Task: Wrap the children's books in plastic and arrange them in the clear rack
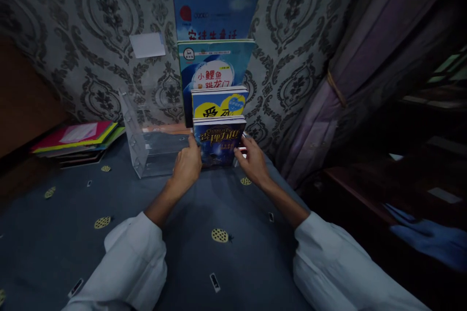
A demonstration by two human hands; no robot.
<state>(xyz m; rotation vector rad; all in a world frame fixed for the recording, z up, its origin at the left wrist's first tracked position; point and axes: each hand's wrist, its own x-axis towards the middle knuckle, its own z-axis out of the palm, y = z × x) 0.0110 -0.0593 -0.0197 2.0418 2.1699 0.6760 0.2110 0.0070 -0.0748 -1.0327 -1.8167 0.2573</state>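
Observation:
A dark blue book (218, 142) stands upright at the front of a row of books on the blue patterned cloth (204, 252). My left hand (187, 165) grips its left edge with curled fingers. My right hand (251, 159) holds its right edge. Behind it stand a yellow book (220, 103), a light blue book (215, 64) and a taller blue book (214, 17), each rising higher toward the wall. A clear acrylic rack (146, 141) holds the row, and its left half shows no books.
A stack of pink, yellow and green folders (78, 140) lies at the left by the wall. A white card (148, 44) sticks to the patterned wallpaper. A tied purple curtain (350, 82) hangs at the right, beside dark wooden furniture (383, 194).

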